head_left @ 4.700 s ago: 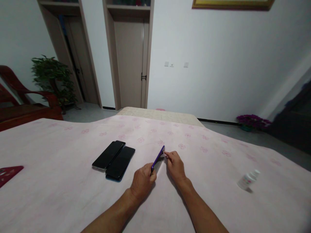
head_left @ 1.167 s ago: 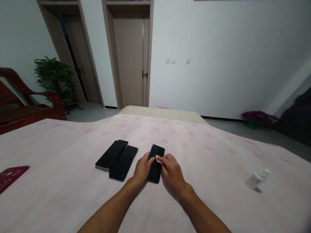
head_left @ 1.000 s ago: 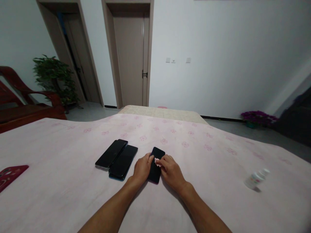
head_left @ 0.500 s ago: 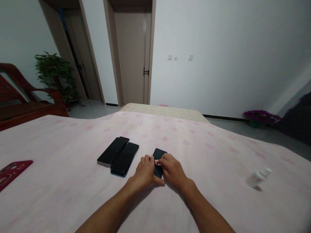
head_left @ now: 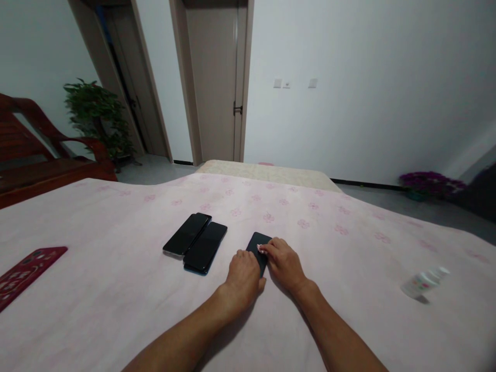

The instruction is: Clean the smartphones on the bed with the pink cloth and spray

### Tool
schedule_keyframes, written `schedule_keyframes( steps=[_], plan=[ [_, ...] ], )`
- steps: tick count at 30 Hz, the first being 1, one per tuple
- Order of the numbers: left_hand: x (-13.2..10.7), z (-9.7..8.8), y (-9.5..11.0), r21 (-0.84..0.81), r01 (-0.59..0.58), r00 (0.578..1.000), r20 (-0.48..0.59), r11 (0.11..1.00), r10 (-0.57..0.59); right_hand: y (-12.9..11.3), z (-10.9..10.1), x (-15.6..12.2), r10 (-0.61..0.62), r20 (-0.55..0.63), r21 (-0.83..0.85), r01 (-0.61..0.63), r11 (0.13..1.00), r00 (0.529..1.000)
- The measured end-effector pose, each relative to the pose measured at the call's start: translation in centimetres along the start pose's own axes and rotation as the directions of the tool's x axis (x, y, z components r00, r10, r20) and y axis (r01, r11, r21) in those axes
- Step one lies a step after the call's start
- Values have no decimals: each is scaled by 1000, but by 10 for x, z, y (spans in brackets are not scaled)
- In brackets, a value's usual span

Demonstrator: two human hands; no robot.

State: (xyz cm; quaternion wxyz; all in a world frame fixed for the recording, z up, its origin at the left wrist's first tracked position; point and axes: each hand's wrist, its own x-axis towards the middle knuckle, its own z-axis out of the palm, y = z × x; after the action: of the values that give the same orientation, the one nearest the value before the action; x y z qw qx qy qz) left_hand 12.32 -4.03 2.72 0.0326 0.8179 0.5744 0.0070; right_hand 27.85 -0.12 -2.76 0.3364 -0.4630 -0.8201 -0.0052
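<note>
"What step's this?"

"Wiping, I reckon. My right hand pinches a tissue over the phone, right of the other phones; left hand closed round its near end. Next probably calls for steady strokes."

Markings on bottle, red case unreadable.

Draped in pink floral cloth; bears, left to right, red phone case, overlapping black smartphones, central smartphone, white bottle.
</note>
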Motion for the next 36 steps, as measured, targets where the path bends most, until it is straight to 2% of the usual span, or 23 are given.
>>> schedule_keyframes(
  steps=[3, 8, 11, 13, 16, 19, 22, 24, 26, 28, 29, 31, 34, 36],
  plan=[
    [0, -2, 0, -10, -7, 1000, 2, 1000, 7, 4, -3, 1, 56, -88, 36, -54, 998, 995],
    [7, -8, -10, -109, 18, 1000, -2, 994, -18, -3, -8, 3, -47, -127, 218, 74, 973, 991],
    [13, -11, -23, -287, 62, 996, -39, 956, -76, -5, -6, 5, -22, -171, 265, 67, 962, 985],
    [17, -11, -34, -460, 66, 992, -68, 886, -110, -2, -3, 5, 41, -208, 273, 18, 962, 977],
    [26, 0, -48, -597, 11, 993, -87, 802, -79, 6, 1, 5, 155, -255, 256, -88, 963, 954],
    [36, 23, -52, -726, -13, 996, -69, 688, -54, 13, 2, 4, 221, -270, 210, -167, 963, 937],
    [41, 43, -49, -800, -9, 996, -57, 600, -62, 11, 2, 2, 187, -220, 120, -164, 979, 957],
    [40, 48, -49, -818, -24, 995, -77, 574, -68, 6, 2, 1, 109, -146, 77, -99, 992, 983],
    [35, 46, -49, -789, -54, 991, -118, 612, -64, 0, 1, 0, 7, -51, 55, -4, 998, 999],
    [28, 38, -49, -701, -70, 990, -135, 709, -36, -2, 1, -1, -56, 25, 18, 56, 998, 998],
    [24, 34, -49, -646, -68, 993, -119, 760, -13, -2, 0, -1, -49, 40, -18, 49, 999, 998],
    [16, 26, -46, -555, -68, 997, -68, 829, 37, 3, 0, 0, 45, 11, -111, -44, 993, 999],
    [8, 21, -39, -466, -73, 997, -37, 882, 62, 13, -2, 1, 215, -93, -221, -231, 948, 972],
    [6, 22, -35, -433, -54, 998, -43, 900, 39, 16, -3, 1, 234, -121, -240, -257, 936, 965]
  ],
)
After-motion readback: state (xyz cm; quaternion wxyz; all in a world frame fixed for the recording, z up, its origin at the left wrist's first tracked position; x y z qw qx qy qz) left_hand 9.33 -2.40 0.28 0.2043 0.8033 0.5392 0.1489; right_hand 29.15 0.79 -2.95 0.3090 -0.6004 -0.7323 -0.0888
